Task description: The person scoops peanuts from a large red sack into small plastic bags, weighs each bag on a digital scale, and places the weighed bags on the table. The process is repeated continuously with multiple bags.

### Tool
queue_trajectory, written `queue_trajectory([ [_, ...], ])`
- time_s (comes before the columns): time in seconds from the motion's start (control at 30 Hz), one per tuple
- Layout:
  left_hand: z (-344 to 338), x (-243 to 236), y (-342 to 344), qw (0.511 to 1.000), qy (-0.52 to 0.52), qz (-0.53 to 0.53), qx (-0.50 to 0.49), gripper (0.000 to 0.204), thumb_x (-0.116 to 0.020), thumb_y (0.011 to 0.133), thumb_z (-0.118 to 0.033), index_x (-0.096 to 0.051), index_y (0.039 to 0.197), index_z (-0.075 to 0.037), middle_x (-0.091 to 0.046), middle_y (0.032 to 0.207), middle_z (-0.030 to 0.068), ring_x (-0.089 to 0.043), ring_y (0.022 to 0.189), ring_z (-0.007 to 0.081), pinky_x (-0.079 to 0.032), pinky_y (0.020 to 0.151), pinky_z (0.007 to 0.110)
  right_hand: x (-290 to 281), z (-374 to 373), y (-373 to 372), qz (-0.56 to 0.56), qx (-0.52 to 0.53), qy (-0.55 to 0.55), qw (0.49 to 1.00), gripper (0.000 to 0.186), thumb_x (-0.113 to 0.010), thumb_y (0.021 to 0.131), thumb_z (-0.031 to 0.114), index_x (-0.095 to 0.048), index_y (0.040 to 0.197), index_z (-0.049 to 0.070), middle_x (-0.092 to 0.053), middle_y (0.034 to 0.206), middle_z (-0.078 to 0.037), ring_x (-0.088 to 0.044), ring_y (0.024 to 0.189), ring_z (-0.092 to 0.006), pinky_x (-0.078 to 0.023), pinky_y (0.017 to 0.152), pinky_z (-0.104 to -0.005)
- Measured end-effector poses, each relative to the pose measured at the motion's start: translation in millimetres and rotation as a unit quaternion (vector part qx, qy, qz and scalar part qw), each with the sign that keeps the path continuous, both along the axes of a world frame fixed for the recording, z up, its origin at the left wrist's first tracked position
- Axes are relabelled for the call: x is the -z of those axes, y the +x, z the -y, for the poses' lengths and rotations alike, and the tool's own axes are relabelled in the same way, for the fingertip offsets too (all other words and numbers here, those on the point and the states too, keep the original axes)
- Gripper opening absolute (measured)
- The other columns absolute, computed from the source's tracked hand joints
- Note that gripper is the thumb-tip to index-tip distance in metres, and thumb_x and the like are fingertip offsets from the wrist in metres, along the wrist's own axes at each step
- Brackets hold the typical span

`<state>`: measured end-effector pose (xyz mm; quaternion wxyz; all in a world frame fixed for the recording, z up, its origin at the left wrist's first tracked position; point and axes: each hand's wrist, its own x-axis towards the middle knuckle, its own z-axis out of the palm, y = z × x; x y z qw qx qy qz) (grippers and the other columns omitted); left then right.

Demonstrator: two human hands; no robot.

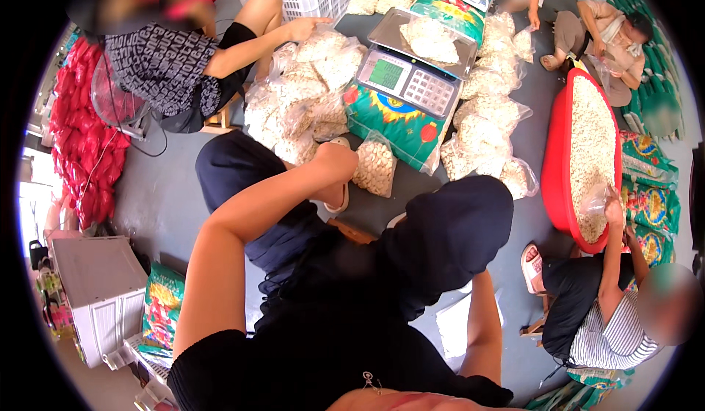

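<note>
1. Head view, with the grey digital scale with a green lit display (413,81) as our landmark: it rests on a green, brightly printed plastic sack (396,128), and its metal pan bears a clear plastic bag of cream-coloured pieces (428,40).
2. Nearest the wearer's left hand (339,163) we find a small clear plastic bag of flat cream pieces (375,169), standing on the near side of the scale. The hand bends downward beside this bag; its fingers are hidden, so we cannot tell whether they are apart, together or clamped, nor whether they touch the plastic.
3. The wearer's right hand is out of sight behind the right knee, on the near side of the scale; we see only the bare right forearm (482,330) and cannot tell how those fingers stand.
4. Done, as we judge it: the broad heap of filled clear bags (294,114) left of the scale and the long row of filled clear bags (488,110) right of it. We cannot tell whether each is sealed.
5. Left to do, by our judgement: the long red plastic tub (556,169), well to the right of the scale, holds plenty of loose cream pieces (593,139). At its near end a co-worker's hand (614,211) holds a clear plastic bag (595,202), so filling appears unfinished.
</note>
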<state>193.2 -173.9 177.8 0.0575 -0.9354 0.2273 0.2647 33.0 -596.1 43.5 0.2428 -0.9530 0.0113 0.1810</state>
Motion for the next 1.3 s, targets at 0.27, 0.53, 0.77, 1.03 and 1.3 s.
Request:
queue_trajectory([
  [0.27,45,-19,96,0.994,-0.052,-0.052,0.087,0.019,-0.061,0.075,-0.022,-0.067,0.082,-0.005,-0.065,0.082,0.0142,-0.063,0.081,0.0321,-0.050,0.065,0.044,-4,20,-6,-0.100,0.053,0.007,0.994,0.032,-0.055,0.083,0.017,-0.056,0.114,0.013,-0.062,0.105,-0.017,-0.055,0.104,-0.0336,-0.045,0.086,-0.0404],
  [0.53,20,-24,176,0.982,0.003,-0.069,0.176,0.025,-0.060,0.074,-0.016,-0.067,0.097,-0.009,-0.066,0.094,0.0107,-0.062,0.090,0.0286,-0.049,0.075,0.039,-5,27,14,-0.189,0.109,0.059,0.974,0.029,-0.056,0.082,0.016,-0.058,0.111,0.013,-0.063,0.100,-0.016,-0.057,0.101,-0.0335,-0.046,0.084,-0.0405],
  [0.77,-11,-21,213,0.978,-0.119,-0.170,0.021,0.026,-0.053,0.074,-0.006,-0.064,0.097,-0.004,-0.063,0.072,0.0117,-0.063,0.064,0.0238,-0.050,0.055,0.036,-10,31,90,-0.120,0.111,-0.011,0.986,0.021,-0.058,0.080,0.013,-0.061,0.100,0.012,-0.064,0.089,-0.014,-0.058,0.090,-0.0326,-0.047,0.078,-0.0410],
  [1.03,-41,10,227,0.969,-0.209,-0.129,0.009,0.025,-0.058,0.078,-0.011,-0.065,0.101,-0.008,-0.064,0.083,0.0108,-0.063,0.080,0.0230,-0.048,0.071,0.035,-34,11,137,0.090,0.017,-0.108,0.990,0.010,-0.057,0.079,0.008,-0.066,0.085,0.010,-0.063,0.078,-0.010,-0.057,0.085,-0.0310,-0.045,0.074,-0.0410],
  [1.3,-37,-5,282,0.913,-0.398,0.042,-0.081,0.021,-0.059,0.080,-0.022,-0.064,0.092,-0.005,-0.065,0.081,0.0133,-0.063,0.075,0.0294,-0.048,0.069,0.037,-30,-21,160,0.098,0.000,-0.086,0.991,0.011,-0.058,0.078,0.007,-0.067,0.084,0.011,-0.062,0.079,-0.009,-0.057,0.084,-0.0300,-0.044,0.075,-0.0400],
])
